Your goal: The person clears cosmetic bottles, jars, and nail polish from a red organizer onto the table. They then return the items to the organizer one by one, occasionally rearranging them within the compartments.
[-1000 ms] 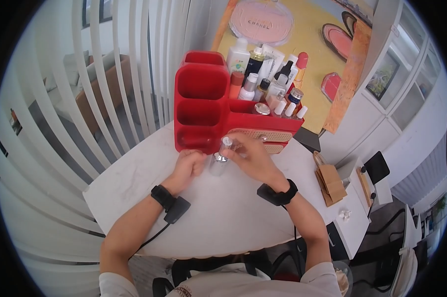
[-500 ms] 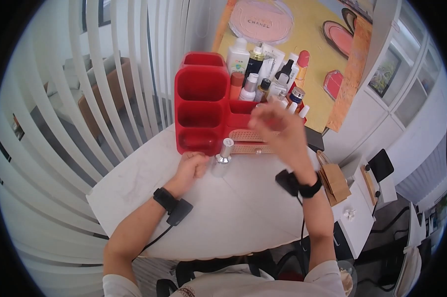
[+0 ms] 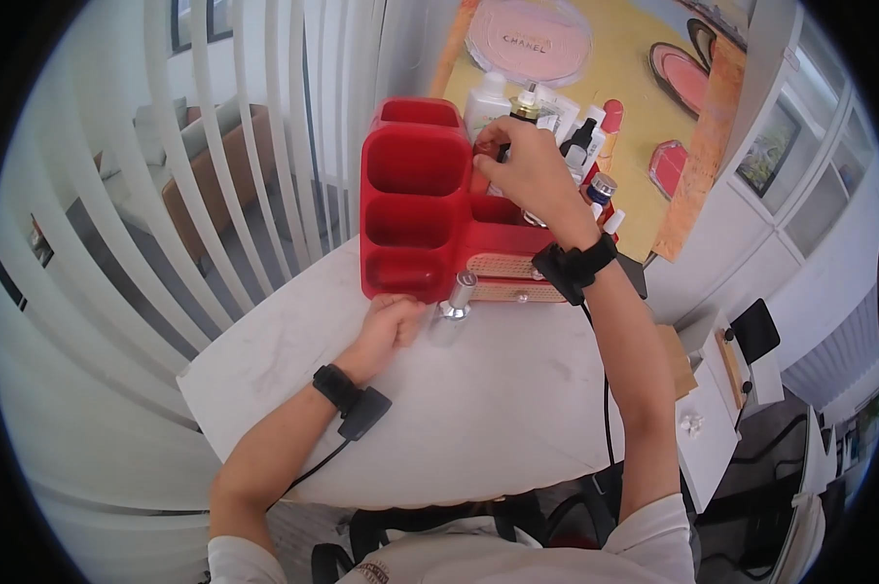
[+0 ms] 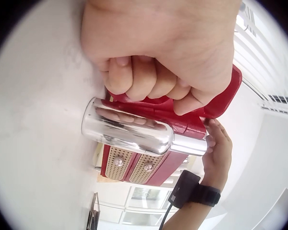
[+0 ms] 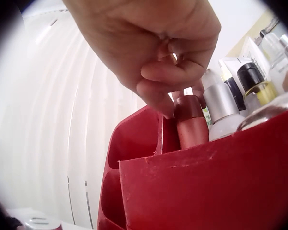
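My left hand (image 3: 388,326) rests on the white table, fingers curled in and nothing visible inside. Just to its right a silver pump bottle (image 3: 453,310) stands upright; in the left wrist view the shiny bottle (image 4: 127,127) is beside the curled fingers. My right hand (image 3: 532,165) is up at the red organizer (image 3: 415,165). Seen from the right wrist, its thumb and fingers (image 5: 156,98) pinch the dark red cap of a small coral-red bottle (image 5: 192,132), which stands in the organizer's compartment beside a silver-capped bottle (image 5: 222,103).
The organizer's left column has several open compartments; woven-front drawers (image 3: 502,292) sit low on its right. Bottles and tubes crowd behind, including a white bottle (image 3: 486,102) and a blue jar (image 3: 603,187). A brown paper bag (image 3: 675,360) stands at the right.
My right hand has let go of the silver bottle, lifted away to the right, then moved up to the coral-red bottle in the organizer. My left hand stays beside the silver bottle.
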### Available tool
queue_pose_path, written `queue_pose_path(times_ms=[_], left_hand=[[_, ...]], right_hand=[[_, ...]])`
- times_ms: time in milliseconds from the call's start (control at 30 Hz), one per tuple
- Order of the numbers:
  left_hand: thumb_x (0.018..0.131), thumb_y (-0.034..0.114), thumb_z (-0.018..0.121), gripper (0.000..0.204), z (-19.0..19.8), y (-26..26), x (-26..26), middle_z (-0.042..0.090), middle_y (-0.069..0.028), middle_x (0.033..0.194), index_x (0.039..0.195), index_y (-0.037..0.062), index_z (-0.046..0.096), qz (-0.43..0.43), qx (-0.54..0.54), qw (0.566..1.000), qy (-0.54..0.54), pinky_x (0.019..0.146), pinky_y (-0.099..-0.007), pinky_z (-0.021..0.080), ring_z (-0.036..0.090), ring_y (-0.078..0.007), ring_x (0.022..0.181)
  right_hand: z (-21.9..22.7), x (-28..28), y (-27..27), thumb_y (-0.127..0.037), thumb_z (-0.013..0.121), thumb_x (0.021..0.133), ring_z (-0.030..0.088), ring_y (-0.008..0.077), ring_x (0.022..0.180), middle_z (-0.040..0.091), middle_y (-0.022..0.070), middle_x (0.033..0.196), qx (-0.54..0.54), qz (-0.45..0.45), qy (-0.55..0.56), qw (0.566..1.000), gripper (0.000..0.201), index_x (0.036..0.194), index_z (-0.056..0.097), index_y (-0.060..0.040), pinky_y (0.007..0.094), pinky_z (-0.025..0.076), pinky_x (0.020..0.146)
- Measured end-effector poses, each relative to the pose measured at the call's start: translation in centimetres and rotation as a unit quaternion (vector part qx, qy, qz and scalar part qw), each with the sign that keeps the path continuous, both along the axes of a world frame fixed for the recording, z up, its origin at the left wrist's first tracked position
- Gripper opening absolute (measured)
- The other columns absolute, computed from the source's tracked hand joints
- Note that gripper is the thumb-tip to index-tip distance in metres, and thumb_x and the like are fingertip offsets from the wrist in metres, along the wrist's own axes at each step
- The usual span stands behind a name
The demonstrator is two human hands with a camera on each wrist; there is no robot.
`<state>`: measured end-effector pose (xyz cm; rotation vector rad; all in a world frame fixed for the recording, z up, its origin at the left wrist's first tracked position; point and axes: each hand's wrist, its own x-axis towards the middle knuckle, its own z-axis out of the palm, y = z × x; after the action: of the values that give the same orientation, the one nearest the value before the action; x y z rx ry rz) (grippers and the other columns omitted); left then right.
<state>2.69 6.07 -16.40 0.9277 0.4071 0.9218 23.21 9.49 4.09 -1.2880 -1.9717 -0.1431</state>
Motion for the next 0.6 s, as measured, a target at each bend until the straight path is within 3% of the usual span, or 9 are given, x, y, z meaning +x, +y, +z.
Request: queue_pose_path(times_ms=[67,167,333,400,467,600], left_hand=[[0.091,0.009,0.057,0.038,0.0,0.0,0.0,0.030,0.0070,0.054,0.060,0.0157,0.037,-0.003,0.006,1.000,-0.010,0.045,-0.0275,0.017,0.026,-0.0058,0.044],[0.091,0.009,0.057,0.038,0.1,0.0,0.0,0.030,0.0070,0.054,0.059,0.0157,0.037,0.001,0.001,1.000,-0.005,0.045,-0.0275,0.017,0.025,-0.0059,0.045],[0.090,0.009,0.057,0.038,0.2,-0.2,0.1,0.029,0.0069,0.054,0.059,0.0156,0.038,0.010,0.001,1.000,0.003,0.046,-0.0277,0.017,0.025,-0.0062,0.045],[0.090,0.007,0.055,0.036,0.3,-0.3,0.1,0.027,0.0070,0.054,0.061,0.0152,0.036,0.013,-0.005,1.000,0.006,0.045,-0.0278,0.016,0.023,-0.0064,0.045],[0.090,0.005,0.053,0.034,0.3,-0.2,0.1,0.024,0.0070,0.055,0.062,0.0147,0.035,0.016,-0.009,1.000,0.011,0.045,-0.0278,0.016,0.021,-0.0065,0.045],[0.090,0.006,0.053,0.033,0.1,-0.1,0.1,0.025,0.0071,0.055,0.063,0.0150,0.036,0.014,-0.011,1.000,0.007,0.045,-0.0275,0.016,0.021,-0.0064,0.045]], right_hand=[[-0.2,0.4,0.8,-0.006,0.070,0.078,0.071,0.0343,0.084,0.072,0.0206,0.086,0.006,0.001,-0.003,1.000,0.025,0.101,0.065,0.0032,0.0399,0.055,0.079],[0.1,0.5,0.3,-0.007,0.071,0.079,0.071,0.0325,0.081,0.072,0.0182,0.088,-0.005,0.031,0.077,0.997,0.028,0.104,0.061,0.0023,0.0383,0.055,0.075],[4.0,0.3,-4.4,-0.012,0.075,0.077,0.064,0.0195,0.067,0.071,0.0141,0.094,0.099,-0.028,0.096,0.990,0.034,0.106,0.061,0.0007,0.0313,0.051,0.067],[4.7,0.2,-7.0,-0.012,0.076,0.076,0.060,0.0145,0.068,0.069,0.0100,0.092,0.071,-0.012,0.129,0.989,0.035,0.106,0.061,-0.0002,0.0300,0.050,0.067],[4.2,0.6,-8.8,-0.010,0.075,0.076,0.061,0.0125,0.073,0.067,0.0068,0.087,0.042,0.074,0.113,0.990,0.034,0.106,0.061,-0.0008,0.0284,0.050,0.067],[-0.6,-0.1,-12.6,-0.006,0.072,0.077,0.064,0.0127,0.079,0.067,0.0039,0.084,-0.091,0.130,0.102,0.982,0.026,0.098,0.057,-0.0027,0.0277,0.051,0.069]])
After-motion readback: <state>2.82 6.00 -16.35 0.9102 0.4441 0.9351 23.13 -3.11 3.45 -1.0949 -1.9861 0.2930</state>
